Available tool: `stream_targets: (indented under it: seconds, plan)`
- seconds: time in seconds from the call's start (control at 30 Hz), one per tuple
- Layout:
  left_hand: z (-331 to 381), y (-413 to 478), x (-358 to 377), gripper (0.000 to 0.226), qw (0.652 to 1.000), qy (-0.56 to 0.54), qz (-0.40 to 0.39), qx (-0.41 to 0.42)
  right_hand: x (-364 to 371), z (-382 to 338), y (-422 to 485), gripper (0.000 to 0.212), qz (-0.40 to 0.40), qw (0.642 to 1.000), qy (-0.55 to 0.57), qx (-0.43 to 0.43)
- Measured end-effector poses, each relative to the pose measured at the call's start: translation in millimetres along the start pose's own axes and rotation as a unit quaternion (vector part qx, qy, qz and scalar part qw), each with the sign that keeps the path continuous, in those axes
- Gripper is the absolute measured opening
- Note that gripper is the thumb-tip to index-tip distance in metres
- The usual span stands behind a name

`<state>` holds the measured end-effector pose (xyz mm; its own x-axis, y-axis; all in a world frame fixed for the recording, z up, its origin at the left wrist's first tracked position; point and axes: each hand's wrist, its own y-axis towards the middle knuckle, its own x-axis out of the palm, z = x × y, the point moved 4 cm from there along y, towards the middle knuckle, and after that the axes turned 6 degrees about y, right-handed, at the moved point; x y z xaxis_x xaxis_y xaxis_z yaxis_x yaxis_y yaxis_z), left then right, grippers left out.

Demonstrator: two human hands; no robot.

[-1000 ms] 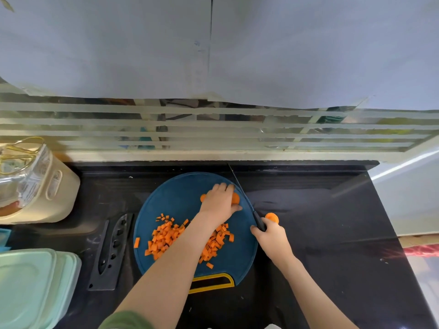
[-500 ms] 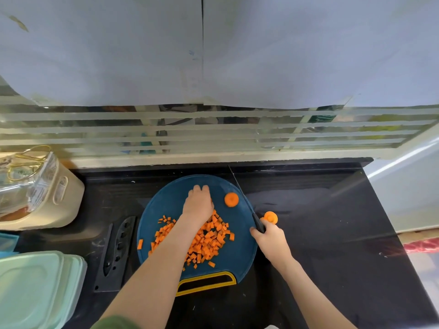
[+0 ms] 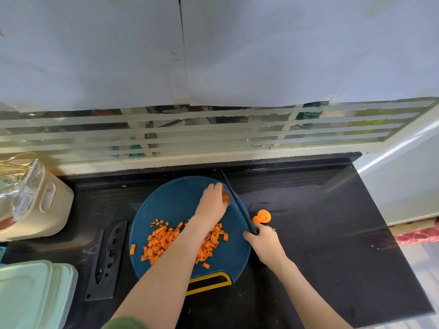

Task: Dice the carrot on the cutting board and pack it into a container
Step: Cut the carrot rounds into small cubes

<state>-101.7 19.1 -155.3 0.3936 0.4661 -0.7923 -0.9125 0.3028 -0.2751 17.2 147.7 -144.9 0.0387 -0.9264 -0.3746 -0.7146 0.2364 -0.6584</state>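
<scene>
A person is working at a black table [image 3: 320,233] below a striped glass window, with a round blue cutting board [image 3: 171,210] lying midway between the table's far and near edges, left of centre. The left hand [image 3: 213,200] is reaching across the board, its grip curling over a carrot piece [image 3: 226,197] on the side of the board nearest the table's far edge. The right hand [image 3: 266,241] is closing its grip round the black handle of a knife [image 3: 250,224], whose thin blade is pointing toward the far edge and running just beside the carrot piece. Whether the blade is touching the carrot cannot be told. A heap of diced carrot [image 3: 161,241] is lying on the near half of the board, partly under the left forearm. Two round carrot ends [image 3: 262,216] are sitting on the table just off the board's right rim. A black knife sheath [image 3: 109,260] is lying left of the board, pale green containers [image 3: 28,293] are stacked at the near left corner, and a cream canister [image 3: 47,205] is standing at the left edge.
</scene>
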Motion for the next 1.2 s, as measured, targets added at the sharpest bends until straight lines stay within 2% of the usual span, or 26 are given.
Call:
stream_targets:
  seconds: [0.13,0.23,0.43,0.7,0.97,1.2]
  plan:
    - [-8,-4,0,0.036,0.996,-0.067,0.034,-0.047,3,2,2,0.011,-0.004,1.000,0.003,0.020]
    - [-16,-8,-4,0.030,0.987,-0.108,0.061,-0.102,5,4,3,0.009,-0.001,0.999,0.021,0.033]
    - [-28,-8,-3,0.034,0.959,-0.210,0.027,-0.188,10,0,-2,0.013,0.019,0.993,0.108,0.052]
    - [-28,-8,-1,0.031,0.966,-0.197,-0.016,-0.168,20,-10,-7,0.016,0.016,0.995,0.081,0.047]
    - [-30,-3,-2,0.027,0.954,-0.215,-0.036,-0.207,26,-16,-11,0.017,0.026,0.997,0.063,0.035]
    - [-28,1,-2,0.037,0.944,-0.233,-0.070,-0.222,28,-19,-9,0.018,0.025,0.998,0.022,0.052]
